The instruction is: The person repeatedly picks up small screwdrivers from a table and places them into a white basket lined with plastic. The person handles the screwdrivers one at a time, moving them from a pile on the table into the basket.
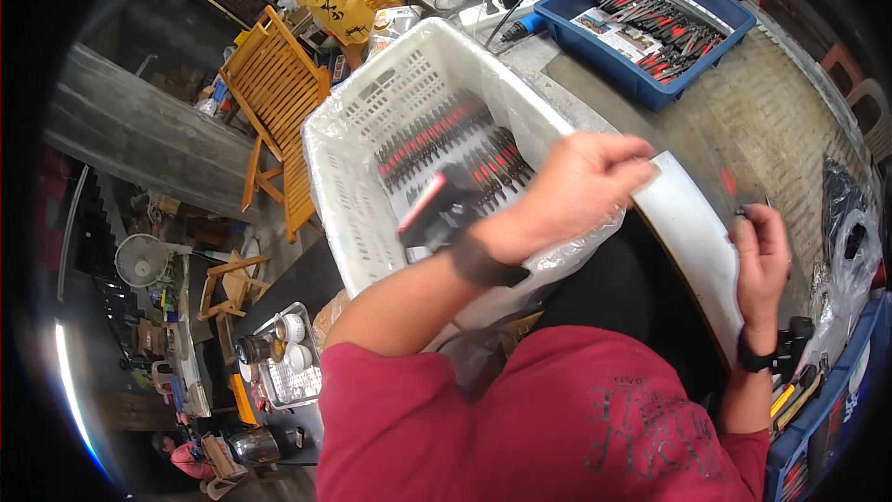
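Observation:
Blurred by motion, my left hand (595, 181) hangs over the near right rim of a white plastic crate (348, 214) lined with clear film. Its fingers are drawn together, and whatever may be between them is not visible. On the right, above the bench, my right hand (764, 251) pinches the dark end of a small black-and-red tool (729, 184), smeared by motion. Rows of similar black-and-red tools (432, 139) lie on white sheeting inside the crate. A white board (683, 214) lies along the bench edge between my hands.
A blue tray (664, 93) with many more tools stands at the bench's far side. Clear plastic bags (850, 251) and a blue bin (808, 437) are at the right. A wooden folding chair (274, 102) stands left of the crate; a metal tray (293, 381) holds cups.

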`<state>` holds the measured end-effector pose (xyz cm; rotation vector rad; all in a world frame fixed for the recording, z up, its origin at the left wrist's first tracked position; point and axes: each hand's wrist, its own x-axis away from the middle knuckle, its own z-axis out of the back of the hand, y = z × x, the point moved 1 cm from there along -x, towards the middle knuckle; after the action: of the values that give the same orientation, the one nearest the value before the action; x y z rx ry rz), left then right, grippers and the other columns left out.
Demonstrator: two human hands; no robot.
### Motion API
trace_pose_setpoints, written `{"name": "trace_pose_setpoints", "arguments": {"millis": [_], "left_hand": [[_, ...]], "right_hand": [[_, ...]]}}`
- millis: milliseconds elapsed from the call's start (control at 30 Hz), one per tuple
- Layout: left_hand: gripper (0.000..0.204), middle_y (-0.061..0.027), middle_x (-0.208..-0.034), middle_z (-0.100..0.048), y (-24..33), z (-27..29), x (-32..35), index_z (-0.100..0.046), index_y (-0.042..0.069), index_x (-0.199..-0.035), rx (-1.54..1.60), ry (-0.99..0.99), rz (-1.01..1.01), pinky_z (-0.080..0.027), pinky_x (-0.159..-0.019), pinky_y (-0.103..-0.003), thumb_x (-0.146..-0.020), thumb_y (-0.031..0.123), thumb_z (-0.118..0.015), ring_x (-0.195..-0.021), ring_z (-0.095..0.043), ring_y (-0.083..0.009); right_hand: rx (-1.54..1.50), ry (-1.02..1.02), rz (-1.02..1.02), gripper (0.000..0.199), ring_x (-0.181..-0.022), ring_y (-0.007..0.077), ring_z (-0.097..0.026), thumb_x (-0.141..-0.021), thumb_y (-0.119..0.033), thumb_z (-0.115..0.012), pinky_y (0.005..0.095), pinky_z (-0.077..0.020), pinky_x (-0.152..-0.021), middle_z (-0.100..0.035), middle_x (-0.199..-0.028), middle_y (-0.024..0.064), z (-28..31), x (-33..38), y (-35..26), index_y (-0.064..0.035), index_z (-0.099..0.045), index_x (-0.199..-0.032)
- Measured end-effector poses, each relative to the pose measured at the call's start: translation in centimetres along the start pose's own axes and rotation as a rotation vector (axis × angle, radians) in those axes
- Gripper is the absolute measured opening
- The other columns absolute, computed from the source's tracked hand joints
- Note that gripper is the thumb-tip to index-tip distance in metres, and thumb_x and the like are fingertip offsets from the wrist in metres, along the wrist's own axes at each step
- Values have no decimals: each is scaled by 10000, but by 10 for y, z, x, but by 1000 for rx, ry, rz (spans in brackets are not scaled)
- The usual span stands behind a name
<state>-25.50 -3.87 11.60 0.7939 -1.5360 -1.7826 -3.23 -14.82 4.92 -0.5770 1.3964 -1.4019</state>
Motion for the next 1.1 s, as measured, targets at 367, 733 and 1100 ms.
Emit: {"name": "trace_pose_setpoints", "arguments": {"millis": [367, 733, 1100], "left_hand": [[159, 3, -697, -559, -15, -2, 1, -583, 25, -842, 451, 92, 215, -411, -489, -169, -816, 181, -580, -579, -509, -47], [211, -17, -483, -452, -141, 233, 44, -505, 38, -657, -605, 689, 419, -311, -345, -242, -811, 181, -527, -382, -408, -100], [107, -200, -686, -606, -258, 268, 116, -630, -12, -642, -1032, 571, 1124, -479, -627, -371, -636, 78, -573, -718, -613, -321]], "right_hand": [[315, -79, 466, 231, -644, 216, -490, -700, -42, -623, 324, -374, -651, -538, -715, 74, -74, 1, -42, -6, -532, -909], [6, 46, -18, 225, -836, 124, -512, -844, -68, -504, 252, -403, -785, -534, -918, 62, -34, 6, 4, 41, -504, -1042], [9, 28, -144, 206, -792, 115, -496, -850, -56, -488, 240, -404, -742, -520, -914, 56, -25, 17, 20, 49, -504, -1027]]}}
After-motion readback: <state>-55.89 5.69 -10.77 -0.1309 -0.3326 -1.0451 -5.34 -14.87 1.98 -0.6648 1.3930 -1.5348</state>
